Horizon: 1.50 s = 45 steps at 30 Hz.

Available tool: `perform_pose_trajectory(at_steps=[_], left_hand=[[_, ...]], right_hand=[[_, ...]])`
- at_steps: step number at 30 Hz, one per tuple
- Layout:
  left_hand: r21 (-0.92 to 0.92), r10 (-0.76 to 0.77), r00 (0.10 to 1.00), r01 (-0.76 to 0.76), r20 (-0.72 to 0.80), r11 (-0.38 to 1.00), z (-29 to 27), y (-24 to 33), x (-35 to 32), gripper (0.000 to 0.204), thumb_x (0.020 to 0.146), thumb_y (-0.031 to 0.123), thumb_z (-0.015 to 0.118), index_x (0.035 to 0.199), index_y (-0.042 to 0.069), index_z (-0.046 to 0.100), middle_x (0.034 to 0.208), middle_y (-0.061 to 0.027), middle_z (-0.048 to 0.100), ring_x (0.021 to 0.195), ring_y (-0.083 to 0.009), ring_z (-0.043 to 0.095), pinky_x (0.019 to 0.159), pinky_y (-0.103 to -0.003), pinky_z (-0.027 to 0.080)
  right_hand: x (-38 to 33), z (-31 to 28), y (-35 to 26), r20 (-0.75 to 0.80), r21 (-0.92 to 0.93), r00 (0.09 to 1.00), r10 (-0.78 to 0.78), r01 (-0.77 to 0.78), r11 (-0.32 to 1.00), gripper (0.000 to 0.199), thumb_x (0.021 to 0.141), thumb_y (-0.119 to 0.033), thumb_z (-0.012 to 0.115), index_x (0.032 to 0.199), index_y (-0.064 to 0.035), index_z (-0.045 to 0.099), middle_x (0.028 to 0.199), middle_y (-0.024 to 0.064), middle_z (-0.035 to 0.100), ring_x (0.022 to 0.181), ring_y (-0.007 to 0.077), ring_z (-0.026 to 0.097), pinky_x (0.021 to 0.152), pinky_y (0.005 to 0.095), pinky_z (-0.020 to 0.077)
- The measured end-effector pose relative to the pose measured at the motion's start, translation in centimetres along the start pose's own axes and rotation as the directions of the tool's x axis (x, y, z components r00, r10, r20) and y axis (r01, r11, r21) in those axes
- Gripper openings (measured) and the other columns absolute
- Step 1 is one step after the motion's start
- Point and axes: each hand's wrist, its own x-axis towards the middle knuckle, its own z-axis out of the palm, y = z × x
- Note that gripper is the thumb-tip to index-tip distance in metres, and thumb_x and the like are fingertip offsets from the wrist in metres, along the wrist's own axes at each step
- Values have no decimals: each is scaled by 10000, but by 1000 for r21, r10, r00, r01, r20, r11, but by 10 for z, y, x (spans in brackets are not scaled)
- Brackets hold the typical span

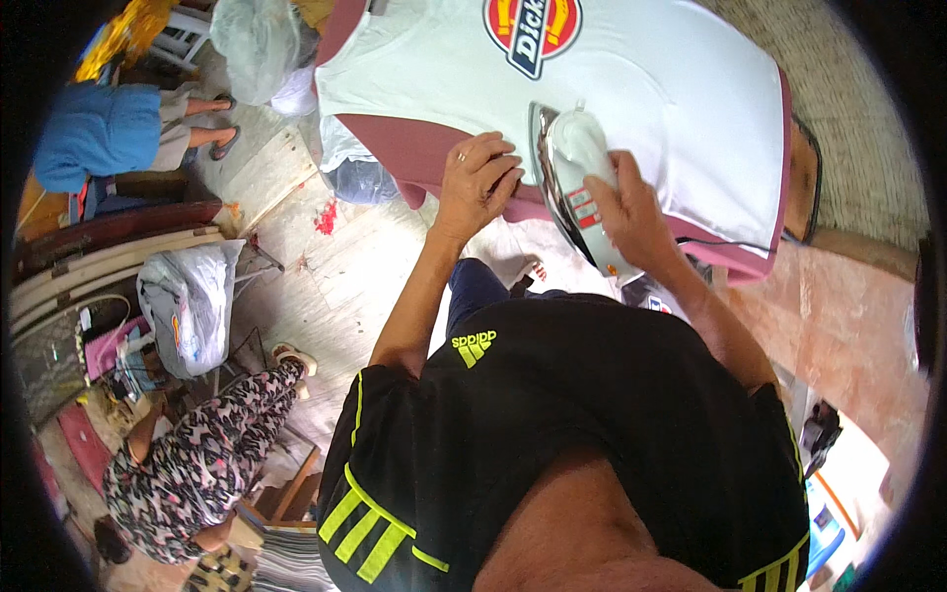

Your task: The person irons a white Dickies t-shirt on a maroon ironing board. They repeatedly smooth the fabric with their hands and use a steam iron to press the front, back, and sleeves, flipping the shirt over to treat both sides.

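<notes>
A white T-shirt with a round red and yellow badge print lies spread over a maroon-covered ironing board. In my right hand is a white and chrome clothes iron, held at the near edge of the shirt. My fingers wrap round its handle, and whether its whole sole touches the cloth is hidden. Just left of the iron, my left hand is over the shirt's near edge. Its fingers are bent and close together, seemingly pinching the cloth, though the fingertips are partly covered.
The iron's dark cord runs right along the board. At the left, a person in patterned clothes sits near a grey plastic bag. Another person in blue is farther off. Clear plastic bags stand beside the board's far left.
</notes>
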Motion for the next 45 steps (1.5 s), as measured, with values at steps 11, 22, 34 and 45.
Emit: perform_pose_trajectory(at_steps=[11, 22, 34, 45], left_hand=[[417, -395, 809, 569, -435, 709, -114, -165, 37, 505, 856, 338, 726, 1226, 18, 603, 1171, -212, 602, 1109, -397, 561, 933, -504, 426], [-194, -755, 630, 730, -183, 656, -145, -218, 43, 316, 876, 270, 755, 823, -38, 711, 646, -37, 631, 593, -96, 537, 565, -290, 449], [-203, -487, 797, 443, -357, 873, -125, -147, 68, 273, 1024, 200, 561, 1090, -25, 702, 1037, -142, 710, 924, -205, 657, 817, -298, 504], [491, -283, 959, 246, 1, 836, -53, -134, 60, 723, 961, 568, 490, 1429, 16, 487, 1543, -205, 394, 1448, -451, 287, 1137, -598, 205]], right_hand=[[66, -6, -60, 199, 0, 978, 64, -65, 998, 386, 1028, -286, 508, 1214, 52, 485, 869, 283, 682, 799, 345, 714, 724, 445, 532], [179, 102, -141, 392, -112, 842, -371, 444, 889, 324, 1001, -243, 543, 1127, 49, 481, 807, 339, 632, 793, 494, 654, 703, 519, 461], [183, 80, -130, 473, -300, 880, -46, 210, 931, 499, 1051, -406, 465, 1296, 29, 460, 911, 273, 662, 906, 457, 646, 817, 501, 495], [47, -3, -30, 147, -287, 980, -132, 170, 943, 318, 1065, -312, 461, 1178, -15, 443, 690, 176, 611, 624, 323, 666, 585, 433, 522]])
